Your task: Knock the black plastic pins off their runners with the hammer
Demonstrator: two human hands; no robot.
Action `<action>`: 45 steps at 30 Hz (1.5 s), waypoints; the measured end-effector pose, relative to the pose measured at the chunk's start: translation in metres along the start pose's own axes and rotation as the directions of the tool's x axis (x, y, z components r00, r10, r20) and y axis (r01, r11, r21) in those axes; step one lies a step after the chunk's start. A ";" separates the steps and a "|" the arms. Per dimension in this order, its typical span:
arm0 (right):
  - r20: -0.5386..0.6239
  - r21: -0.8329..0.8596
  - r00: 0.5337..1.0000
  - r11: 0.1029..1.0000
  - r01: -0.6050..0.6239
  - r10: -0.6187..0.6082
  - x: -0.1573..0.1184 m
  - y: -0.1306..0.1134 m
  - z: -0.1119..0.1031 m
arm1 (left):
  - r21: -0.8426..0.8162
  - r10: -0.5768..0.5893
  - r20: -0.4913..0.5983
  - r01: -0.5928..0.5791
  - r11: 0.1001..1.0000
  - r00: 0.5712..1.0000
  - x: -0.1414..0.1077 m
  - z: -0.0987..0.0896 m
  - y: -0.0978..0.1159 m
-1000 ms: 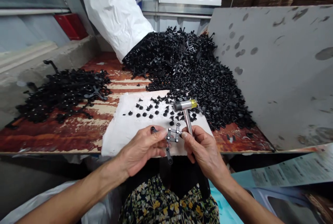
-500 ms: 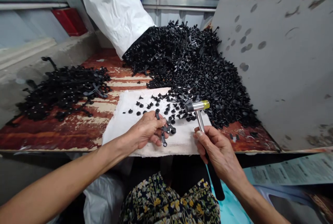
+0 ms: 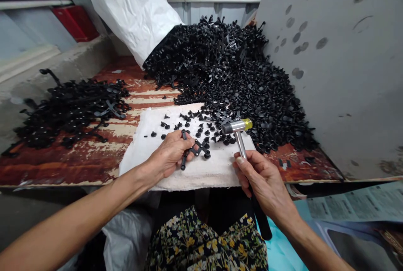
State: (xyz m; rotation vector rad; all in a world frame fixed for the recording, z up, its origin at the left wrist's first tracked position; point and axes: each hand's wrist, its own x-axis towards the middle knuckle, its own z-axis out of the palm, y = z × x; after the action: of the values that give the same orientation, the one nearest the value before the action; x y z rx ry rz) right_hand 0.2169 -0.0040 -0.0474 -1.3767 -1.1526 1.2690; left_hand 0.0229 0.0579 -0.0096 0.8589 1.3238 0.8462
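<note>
Cloth [image 3: 201, 177] below; linkage [image 3: 200, 146], hammer [image 3: 240, 142] in hands [image 3: 168, 153] [image 3: 262, 175]

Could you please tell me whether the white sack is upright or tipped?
Tipped: the white sack slants down, its lower end meeting the heap of black parts on the worn table.

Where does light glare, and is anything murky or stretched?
Head view throughout: glints on the silver hammer head with black and yellow ends; highlights on the big heap of black plastic parts; deep shadow below the worn red-brown table; the flat grey board seems stretched toward the right edge.
</note>
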 end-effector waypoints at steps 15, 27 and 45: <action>-0.008 -0.026 1.000 1.000 0.007 -0.007 0.000 -0.001 0.000 | 0.020 -0.008 -0.001 0.008 1.000 1.000 0.002 0.000 -0.002; -0.014 -0.029 1.000 1.000 -0.010 0.010 0.000 -0.001 0.001 | 0.027 0.006 0.013 -0.007 1.000 1.000 0.001 -0.001 -0.001; 0.091 -0.457 0.926 0.811 0.365 -0.365 -0.002 -0.006 -0.005 | 0.089 0.001 0.000 -0.001 0.996 1.000 0.004 0.001 0.002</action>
State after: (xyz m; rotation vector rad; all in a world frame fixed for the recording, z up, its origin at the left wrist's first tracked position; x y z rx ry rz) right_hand 0.2217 -0.0053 -0.0407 -1.3945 -1.7082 0.7340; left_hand 0.0239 0.0624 -0.0094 0.9289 1.3690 0.7926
